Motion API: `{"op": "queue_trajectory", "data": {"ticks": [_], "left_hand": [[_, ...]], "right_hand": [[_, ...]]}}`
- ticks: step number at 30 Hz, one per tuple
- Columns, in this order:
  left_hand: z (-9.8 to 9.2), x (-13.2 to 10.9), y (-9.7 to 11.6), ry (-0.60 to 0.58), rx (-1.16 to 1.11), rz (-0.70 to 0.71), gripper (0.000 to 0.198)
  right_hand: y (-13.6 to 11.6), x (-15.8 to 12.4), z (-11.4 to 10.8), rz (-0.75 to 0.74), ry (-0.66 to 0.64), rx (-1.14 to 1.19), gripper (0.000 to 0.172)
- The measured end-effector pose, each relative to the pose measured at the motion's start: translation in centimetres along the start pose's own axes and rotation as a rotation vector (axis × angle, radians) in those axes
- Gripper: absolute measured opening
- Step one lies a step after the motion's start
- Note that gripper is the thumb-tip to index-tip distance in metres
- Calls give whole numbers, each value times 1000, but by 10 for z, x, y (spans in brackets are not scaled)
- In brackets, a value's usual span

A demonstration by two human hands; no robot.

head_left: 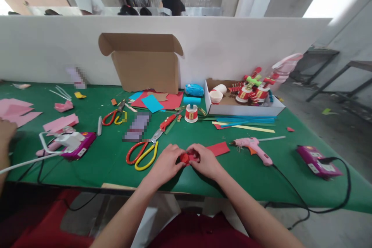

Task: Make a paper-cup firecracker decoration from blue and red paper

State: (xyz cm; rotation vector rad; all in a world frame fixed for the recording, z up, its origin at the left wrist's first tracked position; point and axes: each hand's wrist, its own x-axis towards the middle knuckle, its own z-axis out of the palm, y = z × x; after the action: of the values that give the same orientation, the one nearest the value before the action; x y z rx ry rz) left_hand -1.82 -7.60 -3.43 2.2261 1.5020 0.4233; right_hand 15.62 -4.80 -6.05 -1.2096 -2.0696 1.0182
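Note:
My left hand [170, 162] and my right hand [205, 159] meet low over the front of the table. Between their fingertips is a small red rolled piece of paper [185, 158], with its round end towards the left hand. Both hands are closed on it, though fingers hide part of its shape. A flat red paper strip [218, 149] lies just beyond my right hand. Left of my left hand rest large scissors [157, 136] with one red and one yellow handle. Farther back stands a paper cup [191, 113] with a blue paper roll [192, 100] above it.
A pink glue gun [252, 148] and a purple power strip [318, 162] lie right, with a trailing cord. A white box [244, 110] holds cups and paper figures. Blue strips [247, 120] lie before it. Another person's hand [7, 131] is at far left, near pink paper [17, 110].

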Motion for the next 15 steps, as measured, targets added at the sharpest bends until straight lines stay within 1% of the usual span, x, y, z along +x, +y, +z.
{"op": "queue_trajectory", "data": {"ticks": [2,5,9,11,13,15], "left_hand": [[3,0,0,13,16,18,15],[7,0,-1,31,31,22,18],[5,-2,-3,6,17,12,23],[2,-6,-9,19,-47,16,31],[-1,-10,-17,83,-160,-11,39],[-1,-15,-26,185,-269,-80,40]], "right_hand": [[2,0,-2,7,-33,74,34],[2,0,-4,42,-74,147,37],[-1,2,-3,86,-55,127,44],[-3,2,-2,77,-35,81,43],[-5,1,-1,42,-31,17,41],[-7,1,-2,15,-35,-49,40]]}}
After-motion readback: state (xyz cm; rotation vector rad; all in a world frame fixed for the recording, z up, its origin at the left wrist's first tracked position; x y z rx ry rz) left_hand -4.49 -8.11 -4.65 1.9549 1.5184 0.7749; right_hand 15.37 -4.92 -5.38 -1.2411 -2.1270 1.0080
